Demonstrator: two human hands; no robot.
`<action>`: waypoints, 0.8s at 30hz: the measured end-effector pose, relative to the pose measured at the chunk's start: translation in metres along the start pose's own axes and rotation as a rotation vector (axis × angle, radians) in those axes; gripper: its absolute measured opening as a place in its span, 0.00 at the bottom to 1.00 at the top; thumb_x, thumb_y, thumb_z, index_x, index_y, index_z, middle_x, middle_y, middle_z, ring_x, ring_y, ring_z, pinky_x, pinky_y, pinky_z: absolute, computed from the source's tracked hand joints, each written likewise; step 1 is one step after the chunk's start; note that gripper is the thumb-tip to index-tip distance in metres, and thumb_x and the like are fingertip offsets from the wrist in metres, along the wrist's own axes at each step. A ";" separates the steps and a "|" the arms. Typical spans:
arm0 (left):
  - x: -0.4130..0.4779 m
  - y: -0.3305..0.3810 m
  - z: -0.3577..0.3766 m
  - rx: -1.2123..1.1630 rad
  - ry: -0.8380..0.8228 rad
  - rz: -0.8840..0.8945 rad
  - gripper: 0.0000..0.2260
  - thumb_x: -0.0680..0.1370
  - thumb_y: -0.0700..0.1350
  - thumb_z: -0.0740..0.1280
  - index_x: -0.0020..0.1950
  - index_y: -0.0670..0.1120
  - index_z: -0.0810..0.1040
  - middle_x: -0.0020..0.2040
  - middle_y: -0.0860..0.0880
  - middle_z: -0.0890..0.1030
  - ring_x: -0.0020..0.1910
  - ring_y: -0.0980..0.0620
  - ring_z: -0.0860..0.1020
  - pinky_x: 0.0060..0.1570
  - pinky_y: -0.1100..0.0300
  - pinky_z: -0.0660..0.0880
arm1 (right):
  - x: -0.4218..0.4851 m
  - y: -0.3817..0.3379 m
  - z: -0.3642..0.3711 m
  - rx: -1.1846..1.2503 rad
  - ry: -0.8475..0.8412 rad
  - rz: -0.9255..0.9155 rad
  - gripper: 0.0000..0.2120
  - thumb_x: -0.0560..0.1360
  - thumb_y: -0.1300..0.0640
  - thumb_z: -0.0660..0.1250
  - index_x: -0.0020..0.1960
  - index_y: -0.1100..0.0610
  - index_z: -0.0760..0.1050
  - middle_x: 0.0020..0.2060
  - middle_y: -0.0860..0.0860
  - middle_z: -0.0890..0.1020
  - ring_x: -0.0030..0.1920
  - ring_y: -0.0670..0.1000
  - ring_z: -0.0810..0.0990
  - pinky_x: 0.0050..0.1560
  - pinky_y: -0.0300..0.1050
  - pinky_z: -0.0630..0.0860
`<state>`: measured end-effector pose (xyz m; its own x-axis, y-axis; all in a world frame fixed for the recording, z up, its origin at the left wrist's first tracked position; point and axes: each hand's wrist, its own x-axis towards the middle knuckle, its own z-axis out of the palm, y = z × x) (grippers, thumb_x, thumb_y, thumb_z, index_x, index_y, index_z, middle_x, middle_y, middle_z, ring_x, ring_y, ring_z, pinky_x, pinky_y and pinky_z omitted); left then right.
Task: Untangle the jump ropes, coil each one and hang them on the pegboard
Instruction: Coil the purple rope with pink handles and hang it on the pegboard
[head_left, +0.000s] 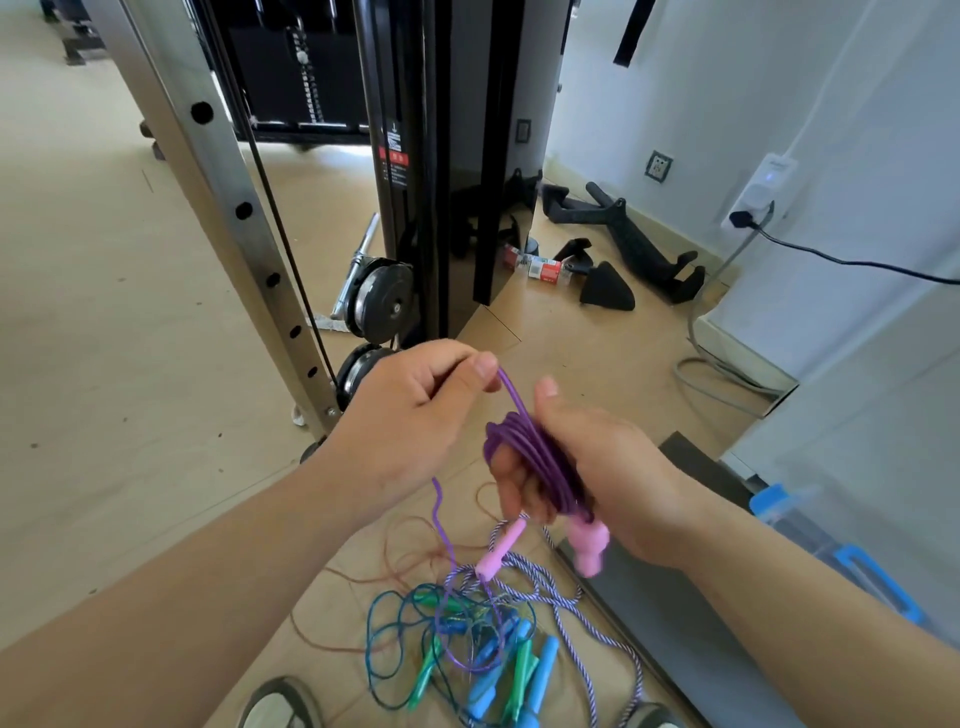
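At the feet, a tangle of jump ropes (478, 639) in blue, green and stripes lies on the floor (104, 364). Above it the right hand (608, 478) holds the purple rope (535, 457) coiled round its fingers, thumb raised, one pink handle (587, 545) by its palm — the second handle (498, 551) dangles. The left hand (410, 415) pinches the rope's free strand between thumb and forefinger. Beyond stand weight plates (382, 301) and a black machine (457, 156)

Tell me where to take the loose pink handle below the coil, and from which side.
Take a grip across the middle of the loose pink handle, coming from its left, the open side. The right hand sits over its upper end, and the tangle crowds its lower tip.
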<state>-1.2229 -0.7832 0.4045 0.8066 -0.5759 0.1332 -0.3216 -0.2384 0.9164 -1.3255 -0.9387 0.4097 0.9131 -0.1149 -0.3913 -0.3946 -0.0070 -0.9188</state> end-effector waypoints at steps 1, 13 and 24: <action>0.002 -0.006 0.001 -0.007 -0.009 -0.040 0.15 0.83 0.54 0.64 0.45 0.47 0.83 0.27 0.55 0.69 0.27 0.56 0.65 0.29 0.66 0.65 | -0.005 -0.005 0.003 0.085 -0.073 0.007 0.32 0.85 0.40 0.50 0.46 0.65 0.80 0.35 0.64 0.82 0.33 0.57 0.73 0.37 0.45 0.74; -0.018 -0.001 0.021 0.090 -0.735 -0.472 0.15 0.85 0.48 0.62 0.52 0.38 0.80 0.29 0.48 0.80 0.23 0.50 0.76 0.28 0.61 0.75 | 0.014 0.014 -0.027 -0.098 0.557 -0.013 0.15 0.86 0.50 0.56 0.52 0.59 0.75 0.42 0.49 0.85 0.34 0.47 0.80 0.42 0.46 0.76; 0.001 -0.007 0.004 -0.198 -0.018 -0.152 0.09 0.79 0.50 0.72 0.45 0.46 0.84 0.31 0.42 0.76 0.30 0.50 0.71 0.29 0.60 0.72 | -0.013 -0.006 -0.004 -0.106 -0.040 -0.044 0.34 0.84 0.37 0.52 0.45 0.61 0.85 0.43 0.68 0.83 0.35 0.56 0.78 0.41 0.59 0.79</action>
<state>-1.2217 -0.7851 0.3965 0.8290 -0.5590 -0.0173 -0.0922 -0.1670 0.9816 -1.3357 -0.9413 0.4202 0.9322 -0.0728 -0.3545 -0.3610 -0.1167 -0.9253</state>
